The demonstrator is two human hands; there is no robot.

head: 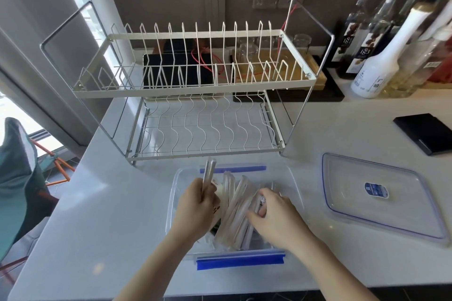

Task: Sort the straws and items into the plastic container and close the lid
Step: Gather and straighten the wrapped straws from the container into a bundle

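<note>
I see a clear plastic container (288, 178) at six o'clock on a smooth white counter (102, 215). It is a shallow rectangular box with rounded corners and a blue clip at its near and far ends. Inside lies a loose pile of straws (238, 210), long thin sticks in pale, matte paper sleeves, most running from near to far. Something dark shows under them; I cannot tell what it is.

The lid (381, 197) rests flat on the counter at four o'clock, well apart from the box. It is a clear rectangular sheet with a blue-tinged rim and a small blue label in the middle.

My left hand (195, 208) is curled closed around a few wrapped straws, whose ends stick up past the far rim toward twelve o'clock. My right hand (276, 215) is over the right side of the box, palm down, fingers bent loosely and touching the pile; I cannot tell whether it grips one.

At twelve o'clock stands a two-tier wire rack (195, 90), white-coated with chrome side frames. Tall glass bottles (381, 39) crowd two o'clock, and a flat black pad (425, 132) lies at three o'clock.
</note>
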